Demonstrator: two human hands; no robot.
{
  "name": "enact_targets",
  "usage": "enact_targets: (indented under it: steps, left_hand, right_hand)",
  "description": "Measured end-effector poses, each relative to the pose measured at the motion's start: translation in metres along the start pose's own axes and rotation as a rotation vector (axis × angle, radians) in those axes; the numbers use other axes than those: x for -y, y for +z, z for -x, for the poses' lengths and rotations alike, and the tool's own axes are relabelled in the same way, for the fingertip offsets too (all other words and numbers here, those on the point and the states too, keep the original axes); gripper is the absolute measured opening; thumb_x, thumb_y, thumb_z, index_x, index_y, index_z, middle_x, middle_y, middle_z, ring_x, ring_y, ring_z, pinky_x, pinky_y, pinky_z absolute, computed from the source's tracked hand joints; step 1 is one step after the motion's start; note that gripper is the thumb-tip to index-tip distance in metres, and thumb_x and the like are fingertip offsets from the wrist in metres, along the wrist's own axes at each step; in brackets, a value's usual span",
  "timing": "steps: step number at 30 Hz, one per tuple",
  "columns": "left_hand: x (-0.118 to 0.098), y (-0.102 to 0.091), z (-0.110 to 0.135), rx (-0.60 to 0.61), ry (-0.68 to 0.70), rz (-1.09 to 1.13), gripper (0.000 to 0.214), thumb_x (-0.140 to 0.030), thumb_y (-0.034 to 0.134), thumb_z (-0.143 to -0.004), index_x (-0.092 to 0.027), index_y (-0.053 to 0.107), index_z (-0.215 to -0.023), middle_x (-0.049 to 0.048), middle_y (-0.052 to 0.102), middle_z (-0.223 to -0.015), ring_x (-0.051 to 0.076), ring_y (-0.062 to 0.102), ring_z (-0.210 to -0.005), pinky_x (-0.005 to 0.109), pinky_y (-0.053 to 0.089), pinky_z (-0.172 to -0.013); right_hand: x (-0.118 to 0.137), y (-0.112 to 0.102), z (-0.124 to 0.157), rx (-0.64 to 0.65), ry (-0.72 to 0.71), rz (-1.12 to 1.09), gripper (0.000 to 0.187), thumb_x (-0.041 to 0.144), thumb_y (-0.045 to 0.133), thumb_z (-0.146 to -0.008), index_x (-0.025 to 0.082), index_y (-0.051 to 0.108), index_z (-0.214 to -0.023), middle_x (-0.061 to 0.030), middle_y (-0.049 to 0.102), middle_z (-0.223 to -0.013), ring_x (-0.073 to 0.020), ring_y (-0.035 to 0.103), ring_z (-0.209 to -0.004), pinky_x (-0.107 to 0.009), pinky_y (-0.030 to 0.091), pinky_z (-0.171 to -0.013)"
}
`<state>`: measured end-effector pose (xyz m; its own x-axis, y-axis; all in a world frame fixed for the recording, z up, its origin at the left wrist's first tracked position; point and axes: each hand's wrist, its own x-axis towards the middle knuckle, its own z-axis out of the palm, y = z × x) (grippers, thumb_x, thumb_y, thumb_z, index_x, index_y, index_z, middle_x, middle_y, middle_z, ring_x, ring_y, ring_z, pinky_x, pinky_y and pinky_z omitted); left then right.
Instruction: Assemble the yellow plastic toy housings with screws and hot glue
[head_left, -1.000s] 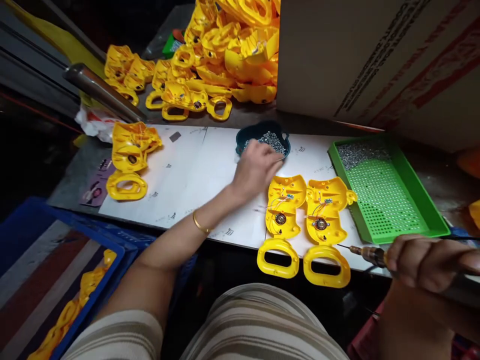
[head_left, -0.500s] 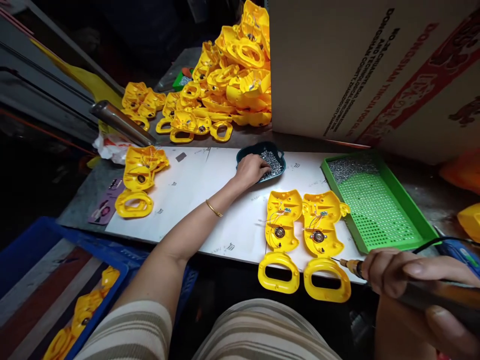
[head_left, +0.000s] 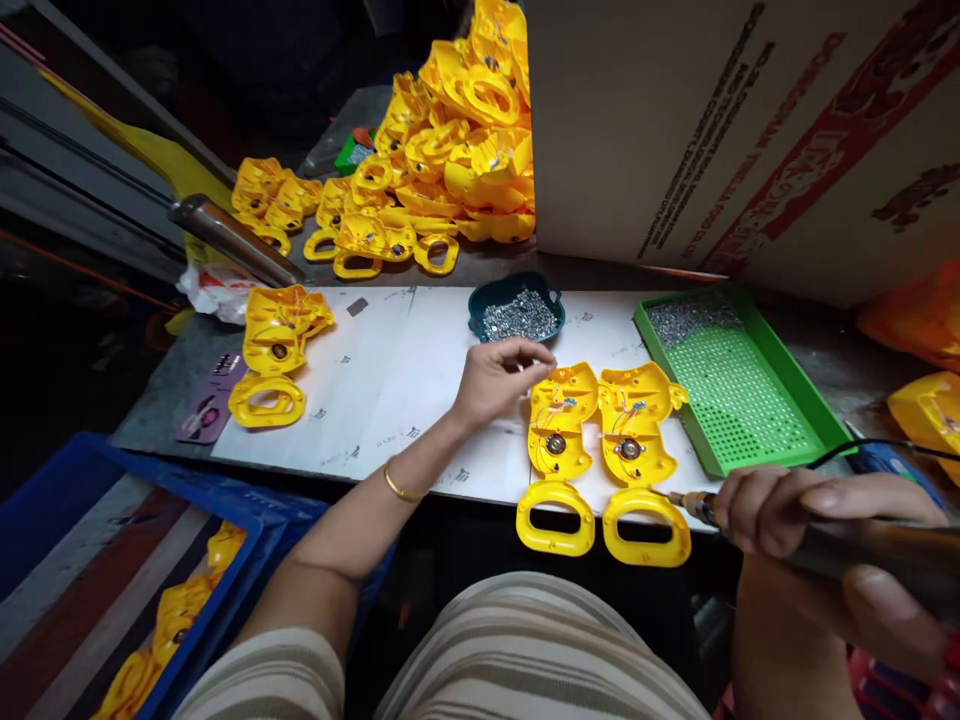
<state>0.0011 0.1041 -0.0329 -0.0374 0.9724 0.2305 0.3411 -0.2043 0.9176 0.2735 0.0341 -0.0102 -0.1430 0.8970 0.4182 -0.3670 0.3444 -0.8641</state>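
Observation:
My left hand point(head_left: 491, 383) is at the top edge of the left yellow plastic shell point(head_left: 556, 420), thumb and fingers pinched together; anything between them is too small to make out. Behind it sits a dark green dish point(head_left: 480, 318) of small metal screws point(head_left: 523, 316). My right hand point(head_left: 810, 520) grips a powered screwdriver point(head_left: 699, 507), its bit pointing left over the handle loop of the right yellow shell point(head_left: 637, 425). Both shells lie hollow side up with wires and a round speaker-like part inside, their loops reaching past the board's front edge.
A green perforated tray point(head_left: 814, 400) of screws stands at right, before a large carton point(head_left: 630, 130). More yellow shells pile up point(head_left: 480, 140) at the back; another shell point(head_left: 274, 335) lies on the white board's left. A blue crate point(head_left: 247, 550) stands lower left.
My left hand has come out of the screw dish and moved nearer, to the left shell's top edge. My right hand keeps hold of the screwdriver, its bit now over the right handle loop.

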Motion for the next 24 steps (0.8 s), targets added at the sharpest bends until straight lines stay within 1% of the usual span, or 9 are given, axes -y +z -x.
enact_targets:
  steps: [2, 3, 5, 8, 12, 14, 17, 21, 24]
  left_hand:
    - [-0.009, 0.012, 0.034, 0.033, 0.027, 0.072, 0.005, -0.019, 0.073, -0.077, -0.014, 0.073, -0.079, 0.0045, 0.074, -0.078, 0.011, 0.067, -0.066, 0.02, 0.053, -0.058]
    - [-0.011, 0.017, 0.048, 0.045, 0.056, 0.078, 0.005, -0.018, 0.073, -0.078, -0.014, 0.073, -0.081, 0.0046, 0.074, -0.079, 0.011, 0.067, -0.067, 0.019, 0.054, -0.06]
    - [-0.012, 0.026, 0.072, 0.069, 0.136, 0.037, 0.01, -0.017, 0.072, -0.08, -0.014, 0.073, -0.09, 0.0046, 0.074, -0.082, 0.01, 0.066, -0.068, 0.019, 0.054, -0.062]
    - [-0.01, 0.035, 0.092, 0.108, 0.245, -0.078, 0.02, -0.017, 0.07, -0.084, -0.014, 0.07, -0.103, 0.0048, 0.073, -0.083, 0.01, 0.066, -0.07, 0.02, 0.054, -0.064]
    - [-0.008, 0.038, 0.101, 0.145, 0.298, -0.177, 0.022, -0.019, 0.066, -0.087, -0.016, 0.068, -0.11, 0.0037, 0.072, -0.082, 0.01, 0.064, -0.067, 0.02, 0.053, -0.065]
    - [-0.009, 0.038, 0.103, 0.168, 0.324, -0.204, 0.023, -0.018, 0.064, -0.089, -0.016, 0.066, -0.112, 0.0036, 0.072, -0.082, 0.009, 0.062, -0.066, 0.02, 0.052, -0.064]
    - [-0.011, 0.038, 0.105, 0.184, 0.363, -0.23, 0.024, -0.019, 0.063, -0.09, -0.014, 0.064, -0.114, 0.0038, 0.071, -0.08, 0.01, 0.06, -0.065, 0.02, 0.051, -0.063]
    - [-0.012, 0.038, 0.106, 0.198, 0.363, -0.25, 0.025, -0.021, 0.061, -0.092, -0.015, 0.063, -0.116, 0.0037, 0.071, -0.081, 0.009, 0.06, -0.063, 0.019, 0.05, -0.062]
    - [-0.012, 0.038, 0.107, 0.211, 0.327, -0.235, 0.029, -0.02, 0.06, -0.091, -0.015, 0.062, -0.12, 0.004, 0.072, -0.083, 0.01, 0.063, -0.066, 0.019, 0.051, -0.063]
  right_hand:
    - [0.007, 0.01, -0.006, -0.021, -0.083, -0.033, 0.026, 0.032, 0.06, -0.08, 0.021, 0.066, -0.102, 0.0018, 0.052, -0.055, -0.0138, 0.05, -0.042, -0.032, 0.043, -0.038]
    - [0.009, 0.015, -0.01, -0.019, -0.088, -0.046, 0.025, 0.031, 0.06, -0.08, 0.02, 0.066, -0.101, 0.0014, 0.052, -0.056, -0.0142, 0.051, -0.043, -0.032, 0.043, -0.039]
    - [0.014, 0.025, -0.015, -0.017, -0.062, -0.055, 0.023, 0.033, 0.062, -0.08, 0.021, 0.066, -0.099, 0.0016, 0.052, -0.055, -0.0146, 0.05, -0.043, -0.033, 0.044, -0.04]
    - [0.017, 0.038, -0.02, -0.047, -0.039, -0.054, 0.018, 0.037, 0.064, -0.08, 0.025, 0.065, -0.093, 0.0032, 0.049, -0.05, -0.0134, 0.046, -0.039, -0.031, 0.044, -0.038]
    - [0.013, 0.051, -0.02, -0.093, -0.04, -0.07, 0.016, 0.038, 0.064, -0.081, 0.026, 0.063, -0.09, 0.0051, 0.046, -0.05, -0.0119, 0.043, -0.037, -0.029, 0.041, -0.038]
    - [0.01, 0.055, -0.02, -0.073, -0.066, -0.074, 0.017, 0.039, 0.063, -0.081, 0.026, 0.062, -0.092, 0.0054, 0.045, -0.05, -0.012, 0.043, -0.037, -0.029, 0.041, -0.038]
    - [0.006, 0.057, -0.018, -0.037, -0.069, -0.08, 0.018, 0.04, 0.062, -0.082, 0.026, 0.062, -0.094, 0.0057, 0.046, -0.051, -0.0117, 0.044, -0.037, -0.028, 0.041, -0.038]
    - [0.003, 0.059, -0.017, -0.061, -0.075, -0.089, 0.019, 0.038, 0.063, -0.082, 0.024, 0.063, -0.095, 0.0057, 0.047, -0.052, -0.0114, 0.045, -0.038, -0.028, 0.042, -0.039]
    - [-0.001, 0.058, -0.017, -0.058, -0.088, -0.109, 0.019, 0.036, 0.065, -0.082, 0.023, 0.064, -0.095, 0.0054, 0.048, -0.052, -0.0113, 0.046, -0.038, -0.027, 0.041, -0.038]
